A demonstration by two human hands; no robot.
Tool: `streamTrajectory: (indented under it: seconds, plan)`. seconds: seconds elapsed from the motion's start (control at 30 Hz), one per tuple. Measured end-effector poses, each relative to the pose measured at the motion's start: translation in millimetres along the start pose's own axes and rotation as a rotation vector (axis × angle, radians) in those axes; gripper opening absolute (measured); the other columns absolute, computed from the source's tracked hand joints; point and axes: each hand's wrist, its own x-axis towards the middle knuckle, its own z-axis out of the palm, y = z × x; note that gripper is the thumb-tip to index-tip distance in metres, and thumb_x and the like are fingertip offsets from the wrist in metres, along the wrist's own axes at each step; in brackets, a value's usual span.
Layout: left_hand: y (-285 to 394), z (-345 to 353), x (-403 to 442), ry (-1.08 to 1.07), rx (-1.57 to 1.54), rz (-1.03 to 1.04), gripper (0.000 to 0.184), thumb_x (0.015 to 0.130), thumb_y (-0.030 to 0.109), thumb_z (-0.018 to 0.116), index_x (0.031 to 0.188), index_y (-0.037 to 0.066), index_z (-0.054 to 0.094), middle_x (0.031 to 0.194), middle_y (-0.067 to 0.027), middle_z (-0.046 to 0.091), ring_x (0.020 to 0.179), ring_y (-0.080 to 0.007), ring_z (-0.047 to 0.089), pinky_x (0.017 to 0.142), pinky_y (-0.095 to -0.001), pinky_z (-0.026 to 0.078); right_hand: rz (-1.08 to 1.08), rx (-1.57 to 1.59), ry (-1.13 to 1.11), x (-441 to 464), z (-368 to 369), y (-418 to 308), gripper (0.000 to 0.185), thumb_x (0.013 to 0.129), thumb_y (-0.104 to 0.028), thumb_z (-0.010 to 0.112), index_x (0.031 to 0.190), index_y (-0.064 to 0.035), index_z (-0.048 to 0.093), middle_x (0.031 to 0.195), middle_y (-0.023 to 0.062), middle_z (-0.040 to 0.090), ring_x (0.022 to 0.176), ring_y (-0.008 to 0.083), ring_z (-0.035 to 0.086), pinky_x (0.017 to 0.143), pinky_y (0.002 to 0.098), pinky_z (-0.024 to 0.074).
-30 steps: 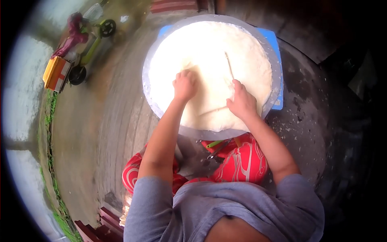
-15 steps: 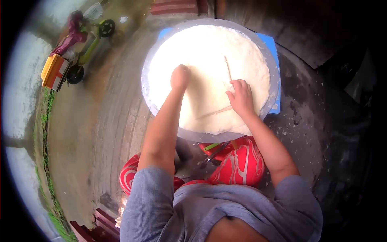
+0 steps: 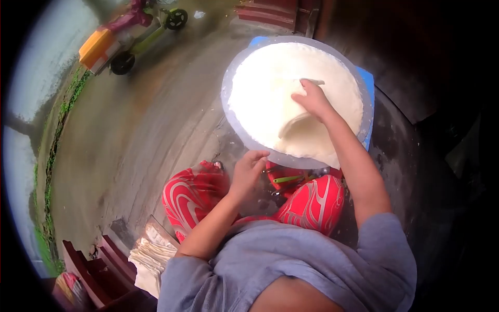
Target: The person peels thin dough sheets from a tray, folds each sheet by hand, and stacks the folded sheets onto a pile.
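Since the earlier frame, the left hand point(image 3: 247, 174) has come off the dough point(image 3: 260, 99) to the lower-left rim of the tray point(image 3: 230, 106), and the stick point(image 3: 318, 82) has swung from upright to nearly crosswise. The tray sits upper right of centre; its dough spreads white almost to the rim, glaring, with a curved crease or shadow lower down. It lies up and right of the left fingers, loose and seemingly empty, rim contact unclear. The right hand point(image 3: 313, 100), nearer, is over it, fingers gripping the stick.
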Motion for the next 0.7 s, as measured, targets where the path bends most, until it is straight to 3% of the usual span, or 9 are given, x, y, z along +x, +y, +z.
streamTrajectory:
  seconds: [0.03, 0.13, 0.2, 0.27, 0.33, 0.4, 0.43, 0.57, 0.7]
  plan:
    - [25.2, -3.6, -8.8, 0.041, -0.187, -0.071, 0.021, 0.091, 0.016, 0.057, 0.104, 0.001, 0.062, 0.099, -0.0028, 0.063, 0.096, -0.0103, 0.057, 0.082, -0.0247, 0.044, -0.046, 0.141, -0.021, -3.9, -0.2, -32.5, 0.051, 0.079, -0.013, 0.065, 0.124, 0.0067, 0.047, 0.115, 0.0190, 0.059, 0.101, 0.0257, 0.060, 0.085, 0.0333, 0.0478]
    - [52.7, -28.8, -20.0, 0.061, -0.684, -0.206, 0.051, 0.089, 0.041, 0.058, 0.119, 0.000, 0.052, 0.118, -0.0133, 0.057, 0.111, -0.0220, 0.054, 0.094, -0.0359, 0.044, -0.043, 0.556, -0.171, -28.9, -2.2, -130.9, 0.048, 0.082, -0.009, 0.065, 0.122, 0.0093, 0.046, 0.110, 0.0149, 0.060, 0.098, 0.0199, 0.061, 0.082, 0.0301, 0.0494]
    - [72.2, -49.0, -36.5, -0.127, -1.001, -0.264, 0.075, 0.084, 0.056, 0.058, 0.127, -0.004, 0.042, 0.127, -0.0196, 0.049, 0.119, -0.0298, 0.048, 0.102, -0.0424, 0.039, -0.045, 0.758, -0.324, -53.0, 1.4, -184.4, 0.042, 0.083, -0.010, 0.065, 0.118, 0.0061, 0.048, 0.106, 0.0129, 0.061, 0.093, 0.0176, 0.063, 0.079, 0.0286, 0.0509]
    - [86.6, -65.0, -61.5, -0.224, -1.192, -0.157, 0.088, 0.079, 0.062, 0.058, 0.131, -0.005, 0.035, 0.134, -0.0220, 0.042, 0.127, -0.0339, 0.040, 0.105, -0.0465, 0.036, -0.100, 0.871, -0.461, -80.0, 12.2, -225.6, 0.037, 0.085, -0.011, 0.064, 0.116, 0.0032, 0.049, 0.103, 0.0108, 0.063, 0.089, 0.0160, 0.064, 0.078, 0.0281, 0.0520]
    - [105.7, -82.6, -99.1, -0.164, -1.203, 0.065, 0.082, 0.081, 0.058, 0.059, 0.131, -0.003, 0.037, 0.134, -0.0200, 0.044, 0.126, -0.0328, 0.042, 0.104, -0.0466, 0.036, -0.153, 0.885, -0.534, -109.8, 29.5, -253.6, 0.038, 0.085, -0.010, 0.064, 0.117, 0.0029, 0.048, 0.105, 0.0113, 0.063, 0.092, 0.0162, 0.064, 0.080, 0.0280, 0.0520]
    - [110.0, -124.5, -169.1, 0.124, -1.047, 0.308, 0.057, 0.091, 0.039, 0.053, 0.131, 0.001, 0.038, 0.127, -0.0141, 0.051, 0.119, -0.0275, 0.049, 0.103, -0.0405, 0.039, -0.172, 0.940, -0.706, -153.2, 67.7, -283.9, 0.039, 0.086, -0.010, 0.063, 0.119, 0.0028, 0.048, 0.108, 0.0122, 0.062, 0.095, 0.0165, 0.064, 0.084, 0.0282, 0.0517]
    - [107.8, -143.4, -194.0, 0.141, -1.065, 0.351, 0.045, 0.090, 0.022, 0.057, 0.126, 0.001, 0.042, 0.122, -0.0132, 0.055, 0.114, -0.0243, 0.054, 0.100, -0.0371, 0.042, -0.148, 0.920, -0.742, -166.1, 81.4, -291.5, 0.040, 0.086, -0.009, 0.062, 0.121, 0.0029, 0.047, 0.110, 0.0130, 0.062, 0.096, 0.0168, 0.064, 0.086, 0.0288, 0.0513]
    - [100.5, -189.9, -298.6, 0.502, -0.842, 0.322, 0.041, 0.084, 0.006, 0.058, 0.122, -0.001, 0.045, 0.117, -0.0136, 0.057, 0.109, -0.0218, 0.056, 0.096, -0.0358, 0.045, -0.102, 0.839, -1.017, -209.6, 156.9, -326.5, 0.039, 0.086, -0.010, 0.062, 0.120, 0.0034, 0.047, 0.108, 0.0132, 0.062, 0.095, 0.0166, 0.064, 0.085, 0.0289, 0.0513]
    - [94.1, -235.7, -391.7, 0.834, -0.747, 0.369, 0.034, 0.084, 0.004, 0.057, 0.117, -0.002, 0.050, 0.112, -0.0140, 0.059, 0.103, -0.0212, 0.060, 0.093, -0.0338, 0.048, -0.127, 0.738, -1.346, -244.3, 250.1, -372.1, 0.036, 0.086, -0.013, 0.064, 0.114, 0.0033, 0.049, 0.105, 0.0128, 0.063, 0.091, 0.0149, 0.064, 0.083, 0.0277, 0.0512]
